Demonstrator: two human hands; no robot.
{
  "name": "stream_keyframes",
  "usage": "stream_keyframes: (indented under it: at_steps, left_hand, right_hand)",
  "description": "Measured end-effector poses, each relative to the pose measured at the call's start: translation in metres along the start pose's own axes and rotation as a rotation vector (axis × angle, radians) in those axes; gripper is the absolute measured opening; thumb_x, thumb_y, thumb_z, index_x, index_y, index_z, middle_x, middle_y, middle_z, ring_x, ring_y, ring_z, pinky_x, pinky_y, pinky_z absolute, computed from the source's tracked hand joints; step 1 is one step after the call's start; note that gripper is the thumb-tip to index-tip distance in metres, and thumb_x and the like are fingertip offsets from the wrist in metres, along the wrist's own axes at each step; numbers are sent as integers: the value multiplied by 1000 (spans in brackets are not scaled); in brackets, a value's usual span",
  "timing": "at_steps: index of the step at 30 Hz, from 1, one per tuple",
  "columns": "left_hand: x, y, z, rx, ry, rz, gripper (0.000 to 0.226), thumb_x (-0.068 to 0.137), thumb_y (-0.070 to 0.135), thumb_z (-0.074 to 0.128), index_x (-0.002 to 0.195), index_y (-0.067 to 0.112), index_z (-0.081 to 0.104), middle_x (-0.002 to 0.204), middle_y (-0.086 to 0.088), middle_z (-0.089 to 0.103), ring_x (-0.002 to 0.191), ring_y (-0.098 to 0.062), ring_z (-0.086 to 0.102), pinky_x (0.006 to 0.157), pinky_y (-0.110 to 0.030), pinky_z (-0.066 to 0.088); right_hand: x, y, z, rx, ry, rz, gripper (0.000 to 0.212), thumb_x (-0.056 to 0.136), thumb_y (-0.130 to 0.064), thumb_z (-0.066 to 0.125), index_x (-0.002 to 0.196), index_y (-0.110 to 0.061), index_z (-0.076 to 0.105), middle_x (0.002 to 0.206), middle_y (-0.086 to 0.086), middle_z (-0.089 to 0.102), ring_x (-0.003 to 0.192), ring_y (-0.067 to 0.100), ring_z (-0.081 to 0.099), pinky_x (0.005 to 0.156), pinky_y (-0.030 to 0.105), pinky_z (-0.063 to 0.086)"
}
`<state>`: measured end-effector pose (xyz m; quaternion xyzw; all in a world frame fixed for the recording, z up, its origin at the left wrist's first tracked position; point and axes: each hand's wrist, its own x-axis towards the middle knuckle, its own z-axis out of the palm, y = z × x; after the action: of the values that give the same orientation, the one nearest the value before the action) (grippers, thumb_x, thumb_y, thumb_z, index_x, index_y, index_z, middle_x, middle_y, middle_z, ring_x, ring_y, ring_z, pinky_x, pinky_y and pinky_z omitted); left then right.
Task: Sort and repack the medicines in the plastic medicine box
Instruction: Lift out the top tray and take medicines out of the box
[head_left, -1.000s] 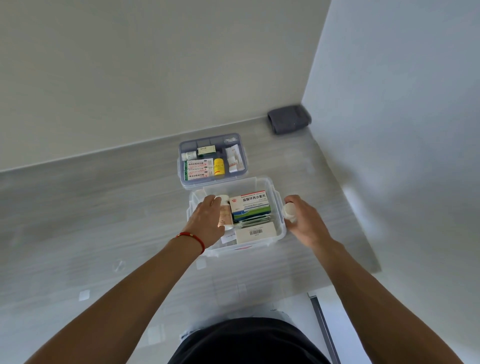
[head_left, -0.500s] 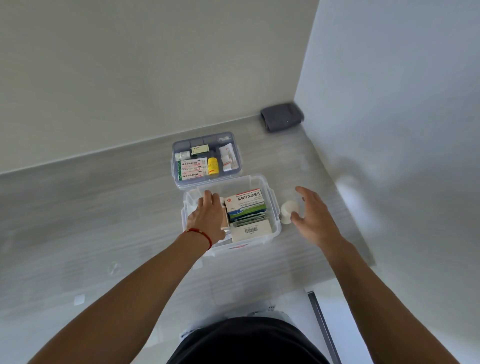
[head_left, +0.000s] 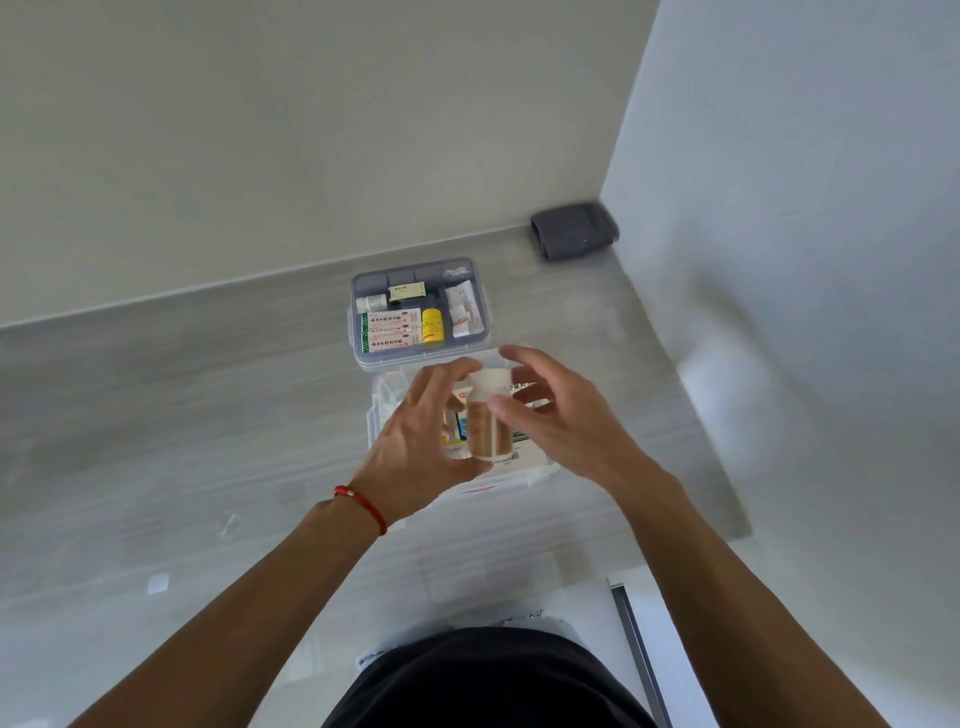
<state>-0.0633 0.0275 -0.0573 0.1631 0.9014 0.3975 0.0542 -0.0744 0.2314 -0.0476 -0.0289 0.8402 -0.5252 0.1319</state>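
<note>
obs, near to far. both forearms reach forward from the bottom edge and meet over the counter (head_left: 156, 395). left wrist carries a red cord bracelet (head_left: 363, 506).

left hand (head_left: 415, 452): fingers curled round a small bottle (head_left: 487, 422), thumb low near its base, fingertips near the cap. the bottle has a brownish body and a white cap (head_left: 491, 380); long axis runs near-upright in view, cap pointing away from the person. it is held in the air, above the clear medicine box (head_left: 375, 415), not resting in it.

right hand (head_left: 563, 421): fingers spread and loosely bent, just to the right of the bottle. thumb tip lies at or against the shoulder below the cap; true contact cannot be told, motion blur. it does not grip anything.

key relation: the bottle sits between the two hands, cap end nearest the right fingertips, body already wrapped by the left. judgement: the right hand is placed to take the cap end or steady it.

under the hands, boxed medicines fill the medicine box, mostly hidden; a barcode label (head_left: 506, 458) shows.

beyond, touching or just behind the box: a lift-out tray (head_left: 363, 270) with compartments, holding a red-and-white carton (head_left: 392, 330), a yellow bottle (head_left: 432, 325) and sachets (head_left: 461, 309).

far corner: folded grey cloth (head_left: 574, 230).
</note>
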Motion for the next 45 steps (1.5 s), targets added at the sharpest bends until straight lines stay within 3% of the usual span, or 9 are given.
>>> stream_keyframes:
  at_steps: [3, 6, 10, 16, 22, 29, 35, 38, 45]
  left_hand:
    - [2, 8, 9, -55, -27, 43, 98, 71, 23, 87, 148, 32, 28, 135, 8, 46, 107, -4, 59, 87, -19, 56]
    - [-1, 0, 16, -68, -97, -75, 94, 81, 21, 78, 152, 33, 18, 136, 4, 46, 110, -10, 58, 93, -23, 54]
    - [-13, -21, 24, 45, -64, -223, 43, 92, 19, 63, 134, 18, 52, 130, -5, 58, 107, -21, 59, 95, -39, 55]
    - [-29, -36, 32, 47, -51, -305, 19, 93, 14, 61, 111, 14, 68, 110, 0, 65, 97, -16, 63, 79, -18, 49]
    - [-34, -41, 32, 55, -21, -278, 16, 90, 8, 61, 101, 13, 71, 107, -3, 71, 90, -17, 67, 84, -38, 60]
    - [-30, -42, 30, 46, -48, -336, 19, 89, 8, 62, 105, 14, 70, 106, -2, 67, 93, -17, 65, 88, -38, 59]
    - [6, -34, 34, 115, -21, -258, 32, 89, 8, 66, 121, 9, 65, 126, -9, 63, 113, -25, 61, 97, -33, 54]
    - [32, -31, 42, 293, -48, -138, 44, 90, 12, 67, 132, 8, 58, 136, -9, 57, 125, -26, 52, 104, -38, 49]
    - [53, -39, 59, 595, -140, -136, 38, 92, 14, 63, 129, 13, 54, 119, -7, 61, 109, -24, 58, 81, -37, 53]
  right_hand:
    - [0, -3, 1, 8, 34, -22, 57, 87, -35, 75, 140, -29, 56, 116, -16, 69, 100, 4, 68, 83, 26, 61]
    - [-8, 6, -20, 8, 172, -14, 58, 85, -27, 80, 138, -26, 57, 116, -18, 67, 99, 2, 67, 81, 14, 55]
    - [-32, 37, -51, -40, 387, 48, 53, 81, -19, 83, 129, -27, 60, 112, -19, 66, 98, -3, 66, 78, 6, 50]
    - [-55, 99, -47, -159, 434, 263, 45, 78, -16, 81, 115, -30, 58, 104, -11, 66, 91, 12, 66, 77, 25, 54]
    - [-53, 123, -15, -201, 383, 244, 46, 79, -11, 80, 116, -22, 55, 106, -7, 60, 95, 16, 60, 82, 31, 52]
    - [-51, 128, -14, -250, 303, 241, 63, 84, -18, 80, 137, -15, 47, 131, 3, 56, 119, 21, 55, 101, 36, 49]
    - [-53, 109, -31, -200, 468, 177, 57, 90, -19, 70, 143, -20, 48, 143, 0, 51, 133, 16, 48, 109, 30, 37]
    - [-49, 100, -34, -188, 529, 79, 50, 90, -14, 68, 138, -20, 52, 137, -2, 55, 129, 16, 52, 111, 39, 44]
    - [-57, 90, -28, -187, 507, 73, 45, 93, -14, 65, 137, -22, 54, 135, -9, 55, 126, 17, 55, 109, 46, 48]
